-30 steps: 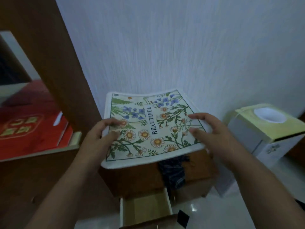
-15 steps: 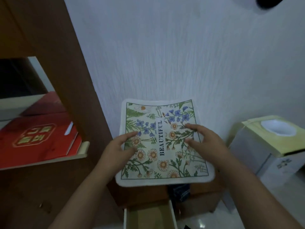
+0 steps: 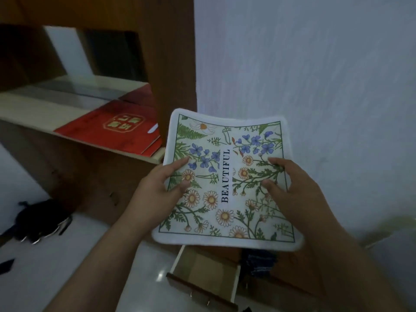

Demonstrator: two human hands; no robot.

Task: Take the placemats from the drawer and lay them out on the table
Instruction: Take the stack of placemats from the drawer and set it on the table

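Note:
A floral placemat (image 3: 227,176) with a white border and the word BEAUTIFUL is held flat in front of me, between both hands. My left hand (image 3: 159,188) grips its left edge, thumb on top. On the right edge sits my right hand (image 3: 290,190), fingers spread over the print. Below the mat an open wooden drawer (image 3: 202,271) sticks out; its visible part looks bare. Whether more mats lie under the top one, I cannot tell.
A brown wooden shelf unit (image 3: 108,140) stands at the left with red books (image 3: 112,129) on its ledge. A white wall (image 3: 315,75) fills the right. Dark cloth (image 3: 258,260) hangs beside the drawer. A black bag (image 3: 40,221) lies on the pale floor at far left.
The view has swung left and down; the placemat has shifted right and lower in view, still in both hands. The yellow-topped white box at the right has left the view.

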